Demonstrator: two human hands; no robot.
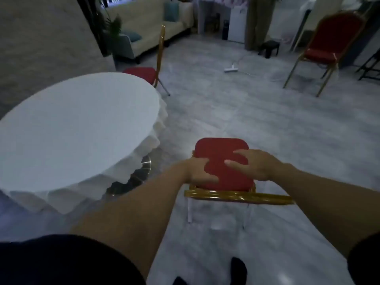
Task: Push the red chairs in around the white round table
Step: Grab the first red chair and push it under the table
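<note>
The white round table (78, 128), draped in a white cloth, fills the left side. The nearest red chair (221, 148), with a gold frame, stands on the floor to its right, apart from the cloth, its back rail toward me. My left hand (200, 170) is curled around the left edge of its red cushion. My right hand (255, 164) lies over the cushion's right side with fingers spread. A second red chair (141, 74) sits tucked at the table's far edge. A third red chair (329, 38) stands away at the far right.
Grey marble floor spreads ahead. A white power strip (231, 69) with its cable lies on the floor in the middle distance. A cream sofa (148, 31), a plant (112, 27), a white appliance (238, 23) and a black stool (269, 48) line the back.
</note>
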